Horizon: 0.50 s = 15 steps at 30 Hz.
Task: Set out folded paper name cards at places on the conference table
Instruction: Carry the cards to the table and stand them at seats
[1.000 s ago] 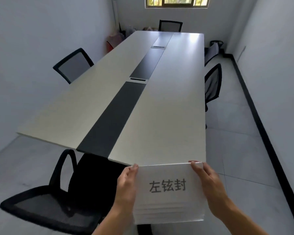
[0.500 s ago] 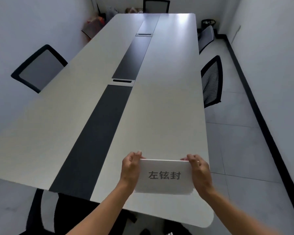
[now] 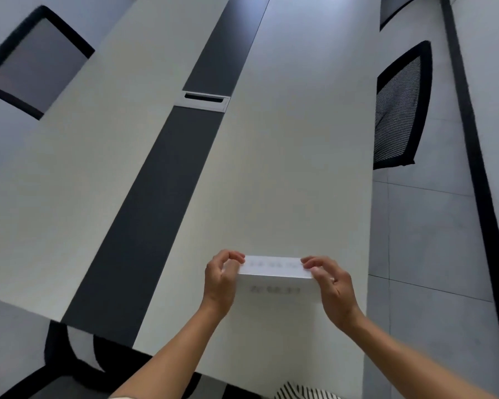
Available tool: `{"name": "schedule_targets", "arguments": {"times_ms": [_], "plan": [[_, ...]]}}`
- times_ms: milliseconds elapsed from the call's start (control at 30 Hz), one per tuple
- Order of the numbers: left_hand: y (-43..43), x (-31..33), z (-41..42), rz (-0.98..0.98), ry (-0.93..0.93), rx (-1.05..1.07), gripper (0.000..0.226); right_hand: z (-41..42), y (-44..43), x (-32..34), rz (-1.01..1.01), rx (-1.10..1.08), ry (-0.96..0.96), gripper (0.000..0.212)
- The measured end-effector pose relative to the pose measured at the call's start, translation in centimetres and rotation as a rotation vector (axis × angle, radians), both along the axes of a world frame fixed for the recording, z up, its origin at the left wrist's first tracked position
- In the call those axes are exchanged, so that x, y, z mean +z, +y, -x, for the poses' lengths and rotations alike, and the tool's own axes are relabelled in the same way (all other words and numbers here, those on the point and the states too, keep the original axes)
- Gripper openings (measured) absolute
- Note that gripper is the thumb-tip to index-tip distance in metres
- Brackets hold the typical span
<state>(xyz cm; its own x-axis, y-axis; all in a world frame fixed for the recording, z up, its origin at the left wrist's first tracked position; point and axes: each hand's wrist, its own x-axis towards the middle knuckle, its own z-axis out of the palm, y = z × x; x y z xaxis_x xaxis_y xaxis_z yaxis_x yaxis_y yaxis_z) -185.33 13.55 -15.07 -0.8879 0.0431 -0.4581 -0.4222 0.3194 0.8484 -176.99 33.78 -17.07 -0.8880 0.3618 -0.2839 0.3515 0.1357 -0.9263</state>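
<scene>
A stack of white folded name cards (image 3: 277, 283) sits low over the near right part of the long pale conference table (image 3: 285, 168). Grey printed characters show faintly on its front face and on the top flap. My left hand (image 3: 221, 279) pinches the stack's upper left corner. My right hand (image 3: 330, 282) pinches the upper right corner. Whether the stack rests on the table or hovers just above it cannot be told.
A dark strip (image 3: 144, 214) with a silver cable hatch (image 3: 205, 100) runs down the table's middle. Black mesh chairs stand at the left (image 3: 32, 61), at the right (image 3: 401, 110) and at the near end (image 3: 69, 367). Grey tiled floor (image 3: 432, 254) lies to the right.
The view has moved forward and tilted down over the table. Both hands have carried the card stack further out over the tabletop, and the top flap now tips up.
</scene>
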Motion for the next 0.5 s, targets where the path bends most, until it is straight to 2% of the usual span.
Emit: {"name": "schedule_targets", "arguments": {"times_ms": [67,167,333,433,500], "plan": [[-0.5,-0.2,0.1,0.032,0.035,-0.09,0.022,-0.2,0.4,0.1,-0.06,0.055,-0.003,0.026],[-1.6,-0.4,0.2,0.117,0.141,-0.258,0.039,-0.3,1.4,0.7,-0.253,0.175,-0.027,0.033],[-4.1,-0.2,-0.3,0.266,0.278,-0.52,0.054,-1.2,2.8,1.9,-0.516,0.386,-0.05,0.067],[-5.1,0.0,-0.1,0.399,0.393,-0.625,0.054,-1.2,2.9,2.3,-0.614,0.463,-0.082,0.058],[-5.3,1.0,0.3,0.419,0.417,-0.634,0.049,-0.6,2.6,3.4,-0.67,0.455,-0.064,0.05]]}}
